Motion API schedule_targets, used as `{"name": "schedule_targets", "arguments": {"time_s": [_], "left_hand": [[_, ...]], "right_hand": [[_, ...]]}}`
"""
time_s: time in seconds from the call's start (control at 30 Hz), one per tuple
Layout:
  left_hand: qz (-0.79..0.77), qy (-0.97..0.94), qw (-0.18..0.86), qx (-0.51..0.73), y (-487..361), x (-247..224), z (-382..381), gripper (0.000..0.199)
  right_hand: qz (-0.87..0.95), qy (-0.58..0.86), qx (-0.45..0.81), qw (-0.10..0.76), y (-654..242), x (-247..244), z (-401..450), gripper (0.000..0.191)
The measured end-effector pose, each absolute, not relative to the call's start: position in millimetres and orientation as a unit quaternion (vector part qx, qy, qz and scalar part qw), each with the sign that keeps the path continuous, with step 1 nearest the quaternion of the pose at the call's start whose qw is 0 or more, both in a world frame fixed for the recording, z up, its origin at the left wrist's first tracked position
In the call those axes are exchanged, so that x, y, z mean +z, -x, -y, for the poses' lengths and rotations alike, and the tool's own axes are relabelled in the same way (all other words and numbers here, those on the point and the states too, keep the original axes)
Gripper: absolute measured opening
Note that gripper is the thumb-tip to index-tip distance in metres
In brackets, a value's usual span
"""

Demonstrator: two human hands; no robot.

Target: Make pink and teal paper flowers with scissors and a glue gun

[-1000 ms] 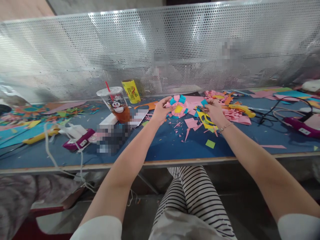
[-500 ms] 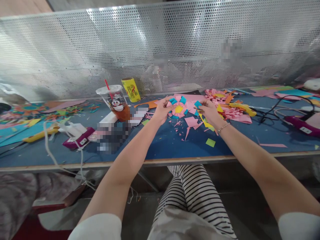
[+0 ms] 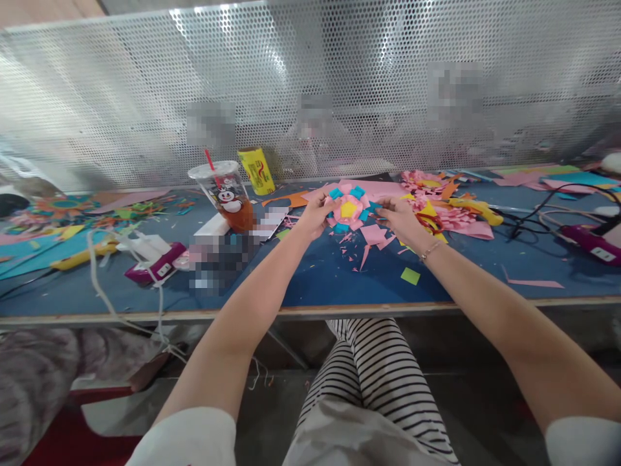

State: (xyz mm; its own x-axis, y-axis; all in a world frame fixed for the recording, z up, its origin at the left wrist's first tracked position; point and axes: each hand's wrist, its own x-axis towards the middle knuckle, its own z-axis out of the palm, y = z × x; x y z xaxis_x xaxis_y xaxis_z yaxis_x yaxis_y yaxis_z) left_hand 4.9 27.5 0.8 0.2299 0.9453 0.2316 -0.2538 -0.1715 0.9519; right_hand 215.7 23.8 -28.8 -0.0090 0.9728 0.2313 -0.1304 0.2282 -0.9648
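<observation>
Left hand (image 3: 314, 215) and right hand (image 3: 398, 219) meet at a paper flower (image 3: 348, 208)

Clamped by its left edge between the left thumb and fingers, the pink, blue and yellow flower is held up over the blue table (image 3: 339, 291), between the two hands. Gripping only the edge seems a way to keep the yellow centre uncovered and the far side free. Over there, the right fingertips are together on a blue paper piece (image 3: 373, 208) at the flower's right edge – whether it is joined on or merely touching, I cannot tell.

Pink scraps (image 3: 373, 234) lie below the flower, with a green square (image 3: 410, 276) nearer the table edge. Just beyond the right hand, yellow paper (image 3: 427, 213) and pink fringed paper (image 3: 463, 222) crowd the table, and a yellow tool (image 3: 478, 210) rests among them; that pile looks likeliest to snag the right wrist. The drink cup (image 3: 230, 197) and yellow can (image 3: 257, 171) stand off to the left – clear of both hands.
</observation>
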Motion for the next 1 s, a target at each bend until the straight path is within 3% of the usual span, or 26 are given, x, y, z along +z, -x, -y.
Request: {"name": "schedule_targets", "arguments": {"time_s": [1.0], "left_hand": [[-0.298,-0.546,0.532,0.575,-12.4,-6.3,-31.3,0.031]], "right_hand": [[0.485,0.290,0.566,0.600,-201.6,-30.1,-16.8,0.020]]}}
